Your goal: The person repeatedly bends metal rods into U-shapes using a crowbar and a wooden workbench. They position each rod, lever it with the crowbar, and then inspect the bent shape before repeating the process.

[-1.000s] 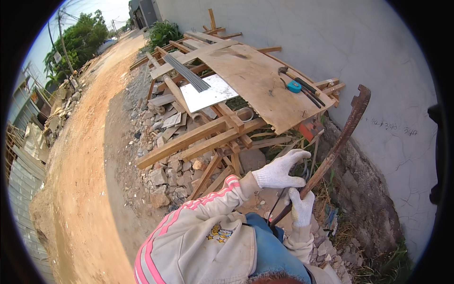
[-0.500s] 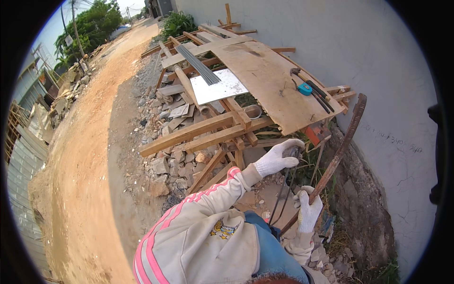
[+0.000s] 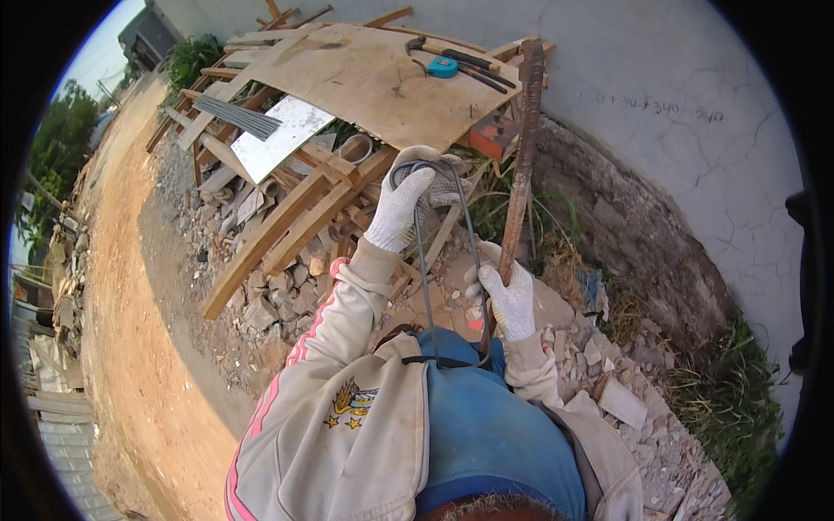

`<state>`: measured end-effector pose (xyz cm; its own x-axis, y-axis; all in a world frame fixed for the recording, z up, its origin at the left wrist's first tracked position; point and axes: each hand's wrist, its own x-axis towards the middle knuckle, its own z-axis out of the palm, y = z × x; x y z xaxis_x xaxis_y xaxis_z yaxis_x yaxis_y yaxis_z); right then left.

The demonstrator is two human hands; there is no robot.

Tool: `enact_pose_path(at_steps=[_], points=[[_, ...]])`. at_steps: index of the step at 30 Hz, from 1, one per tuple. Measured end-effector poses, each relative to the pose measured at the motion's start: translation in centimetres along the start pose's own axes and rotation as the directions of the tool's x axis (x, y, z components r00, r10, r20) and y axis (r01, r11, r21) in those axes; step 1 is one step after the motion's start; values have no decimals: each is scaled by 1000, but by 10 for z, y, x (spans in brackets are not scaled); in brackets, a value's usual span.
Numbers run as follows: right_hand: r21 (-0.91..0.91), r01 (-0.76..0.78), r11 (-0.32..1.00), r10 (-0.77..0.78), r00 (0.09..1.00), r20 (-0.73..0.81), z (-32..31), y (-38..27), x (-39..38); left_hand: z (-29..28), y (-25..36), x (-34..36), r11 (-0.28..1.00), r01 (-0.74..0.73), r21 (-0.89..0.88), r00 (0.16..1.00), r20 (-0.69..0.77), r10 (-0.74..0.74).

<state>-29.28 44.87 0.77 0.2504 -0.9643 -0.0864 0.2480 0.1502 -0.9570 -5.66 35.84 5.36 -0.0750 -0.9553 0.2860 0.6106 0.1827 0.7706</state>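
My left hand (image 3: 401, 204), in a white knit glove, is closed around the upper end of a bent grey steel rod stirrup (image 3: 423, 278). The stirrup hangs as a long narrow loop, its lower end close to my blue shirt. Lower and to the right, my gloved right hand (image 3: 511, 300) wraps round a long rusty brown bar (image 3: 523, 165). That bar stands nearly upright, its top reaching past the table's right edge. Its bottom end passes near the stirrup's lower part; whether they touch I cannot tell.
A plywood board (image 3: 347, 78) on timber bears a hammer (image 3: 434, 45), a teal tape measure (image 3: 442, 67) and black-handled tools (image 3: 486, 76). Thin grey rods (image 3: 239, 117) lie by a white panel (image 3: 282, 139). Wooden beams (image 3: 269, 239) jut over rubble (image 3: 261, 313). A cracked wall (image 3: 651, 61) borders the right.
The camera view has shifted, so the board appears farther left. My left hand now holds the stirrup up in plain view. The rusty bar has gone from slanted to nearly upright.
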Motion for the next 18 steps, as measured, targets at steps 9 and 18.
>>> enact_pose_path(at_steps=[9, 18], points=[[-138, -45, 989, 43, 999, -17, 11, -11, 4, 11, 6, 2, 959, 80, -273, 977, 214, -21], [-85, -26, 996, 23, 999, -29, 8, -13, 10, 8, 3, -8, 990, 9, -142, 947, -318, -55]])
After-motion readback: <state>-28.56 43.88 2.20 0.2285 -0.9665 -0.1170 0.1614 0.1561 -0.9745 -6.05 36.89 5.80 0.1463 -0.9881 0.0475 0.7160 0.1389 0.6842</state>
